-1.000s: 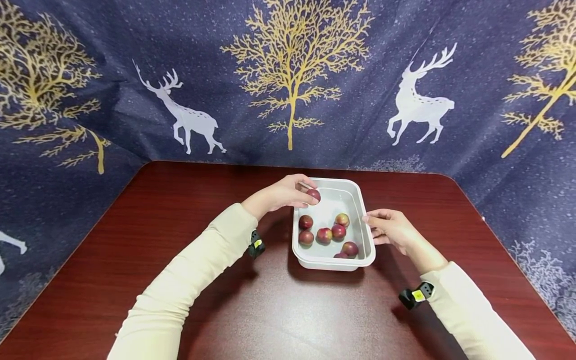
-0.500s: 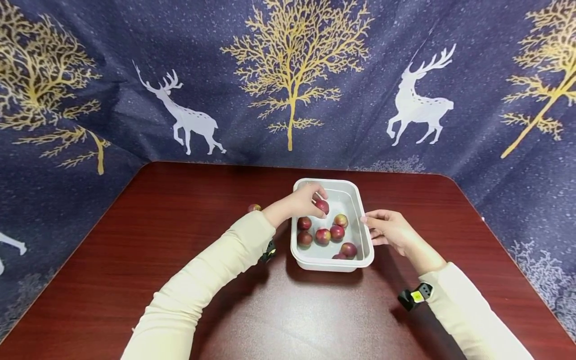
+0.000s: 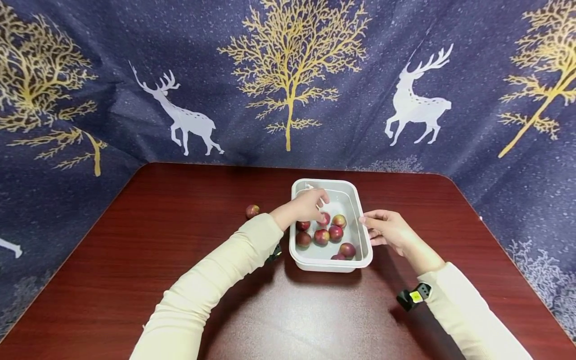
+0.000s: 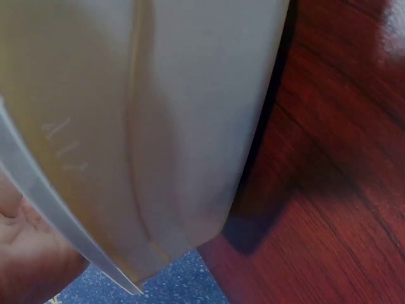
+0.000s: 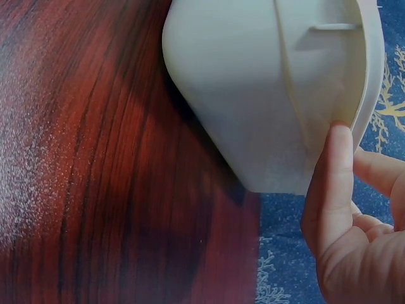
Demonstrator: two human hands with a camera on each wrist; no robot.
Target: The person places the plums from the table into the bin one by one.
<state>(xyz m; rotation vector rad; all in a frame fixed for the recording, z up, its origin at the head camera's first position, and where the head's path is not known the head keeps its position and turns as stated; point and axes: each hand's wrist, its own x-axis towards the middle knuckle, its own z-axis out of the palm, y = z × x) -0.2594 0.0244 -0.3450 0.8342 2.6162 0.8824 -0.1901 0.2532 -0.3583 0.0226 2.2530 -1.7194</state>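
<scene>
A white plastic tub (image 3: 330, 265) stands on the table with several red plums in it, one of them a yellowish plum (image 3: 339, 221). My left hand (image 3: 308, 205) reaches over the tub's left rim, its fingers spread apart. Just below the fingers lies a red plum (image 3: 325, 219), partly behind the thumb. In the left wrist view the tub's wall (image 4: 190, 114) hides most of the hand. My right hand (image 3: 388, 230) pinches the right rim between thumb and fingers. The right wrist view shows a digit of that hand (image 5: 334, 183) against the tub's outer wall (image 5: 240, 82).
One more plum (image 3: 252, 211) lies on the dark red wooden table (image 3: 189, 225), left of the tub and beyond the left forearm. A blue cloth (image 3: 337, 135) with trees and deer hangs behind the table's far edge.
My left hand has carried a plum from the tub's upper left rim inward and down, then let it go among the others. The right hand keeps its hold on the rim.
</scene>
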